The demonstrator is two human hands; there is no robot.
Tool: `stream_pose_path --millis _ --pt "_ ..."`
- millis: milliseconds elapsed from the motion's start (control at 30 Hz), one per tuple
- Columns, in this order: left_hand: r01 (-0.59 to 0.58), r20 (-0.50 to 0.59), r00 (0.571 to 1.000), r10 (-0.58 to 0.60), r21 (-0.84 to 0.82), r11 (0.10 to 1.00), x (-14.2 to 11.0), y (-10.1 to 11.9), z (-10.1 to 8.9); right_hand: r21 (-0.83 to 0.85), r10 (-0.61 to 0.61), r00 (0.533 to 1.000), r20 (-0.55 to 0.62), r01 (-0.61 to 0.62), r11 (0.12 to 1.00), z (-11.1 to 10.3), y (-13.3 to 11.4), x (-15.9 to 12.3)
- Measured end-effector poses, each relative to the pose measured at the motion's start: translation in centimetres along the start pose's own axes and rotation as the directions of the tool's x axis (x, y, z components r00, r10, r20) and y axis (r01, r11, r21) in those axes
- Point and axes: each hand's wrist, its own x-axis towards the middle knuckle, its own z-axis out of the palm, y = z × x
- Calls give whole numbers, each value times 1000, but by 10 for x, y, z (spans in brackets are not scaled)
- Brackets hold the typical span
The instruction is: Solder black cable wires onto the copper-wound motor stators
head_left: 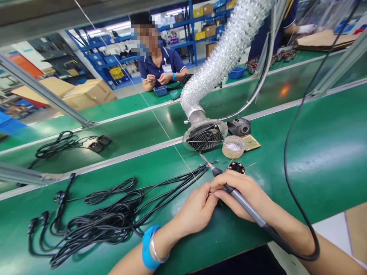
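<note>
My right hand (243,191) is closed around a soldering iron (243,203), whose tip points up and left towards the round fan guard. Fingertips of my left hand (196,210) are pinched together and meet those of the right; whatever is between them is too small and hidden to name. Just beyond my right hand lies a round stator with copper windings (236,167), partly covered by the hand. Black power cords (106,221) lie coiled on the green bench to the left, their stripped ends (206,166) reaching close to the iron's tip.
A silver flexible duct (212,68) ends in a fan guard (205,138). Beside it are a round tub (233,147), a sponge tray (252,143) and an iron stand (239,126). The iron's cable (286,160) hangs at right. Across the bench sits a co-worker (162,67).
</note>
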Motion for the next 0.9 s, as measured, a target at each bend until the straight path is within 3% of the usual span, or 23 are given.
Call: stream_pose_path --millis 167,267,533,700,900 --pt "25 -14 1000 -23 125 992 1 8 -7 -76 -22 995 -100 14 997 -6 10 -1" --pt "29 -31 999 -25 131 991 4 8 -10 -126 -49 996 -80 38 991 -10 17 -9" --pt "99 100 992 -74 -267 959 11 -4 -6 -92 -173 983 -57 168 982 -9 28 -19" --pt "274 202 960 -194 -544 793 14 -9 -1 -19 -205 979 -12 204 979 -12 34 -25" --pt "375 305 925 -226 -649 662 14 -12 4 -61 -223 974 -46 220 974 -7 33 -27"
